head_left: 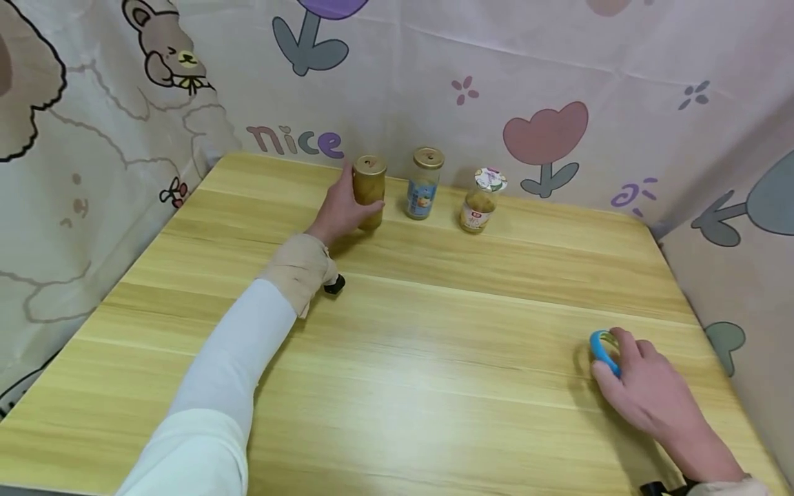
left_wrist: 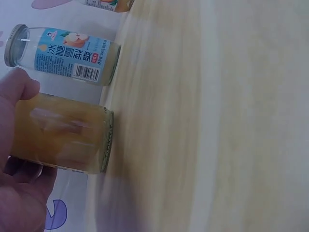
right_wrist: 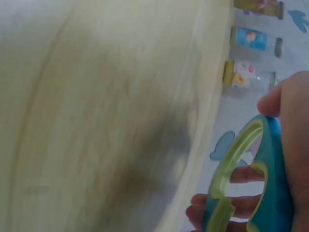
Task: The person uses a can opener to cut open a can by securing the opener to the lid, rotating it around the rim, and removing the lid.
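Observation:
At the back of the table, my left hand (head_left: 338, 212) grips a tall glass jar (head_left: 369, 184) with a gold lid and amber contents. The thumb and fingers lie around its sides, and the jar is upright. Just right of it stands a glass jar with a blue label (head_left: 422, 196), also shown by the left wrist view as a blue-labelled jar (left_wrist: 77, 55). Over the right side of the table, my right hand (head_left: 654, 389) holds a blue jar opener (head_left: 598, 344). The right wrist view shows the opener's (right_wrist: 274, 169) looped shape and yellow-green stepped inner edge.
Farther right stands a shorter jar (head_left: 477, 210) with a patterned white cover and yellowish contents. The wood-grain table (head_left: 434, 331) meets a printed cloth (head_left: 397, 89) behind the jars. More cloth hangs along the left and right sides.

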Available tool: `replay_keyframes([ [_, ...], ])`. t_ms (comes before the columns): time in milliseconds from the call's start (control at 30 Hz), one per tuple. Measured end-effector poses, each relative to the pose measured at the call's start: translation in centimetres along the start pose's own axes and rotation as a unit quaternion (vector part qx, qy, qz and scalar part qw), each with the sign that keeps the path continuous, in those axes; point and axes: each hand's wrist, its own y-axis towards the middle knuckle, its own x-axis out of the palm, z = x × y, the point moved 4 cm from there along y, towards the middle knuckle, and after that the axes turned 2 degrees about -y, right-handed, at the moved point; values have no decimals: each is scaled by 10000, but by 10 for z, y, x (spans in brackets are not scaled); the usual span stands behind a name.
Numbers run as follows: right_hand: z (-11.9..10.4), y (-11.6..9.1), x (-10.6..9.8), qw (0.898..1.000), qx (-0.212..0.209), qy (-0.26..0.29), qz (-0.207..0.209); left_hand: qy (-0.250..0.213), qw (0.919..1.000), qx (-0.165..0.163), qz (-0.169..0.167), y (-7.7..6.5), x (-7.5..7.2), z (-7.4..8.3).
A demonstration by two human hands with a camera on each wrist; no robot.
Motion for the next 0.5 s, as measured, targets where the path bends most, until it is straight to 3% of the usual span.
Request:
replay_keyframes([
  [200, -13, 4, 4, 9979, 328, -277, -476, -72, 9999, 117, -88, -12, -1, 0],
  [500, -29, 10, 3, 9983, 379, -102, -436, -118, 9995, 203, -222, -32, -7, 5],
])
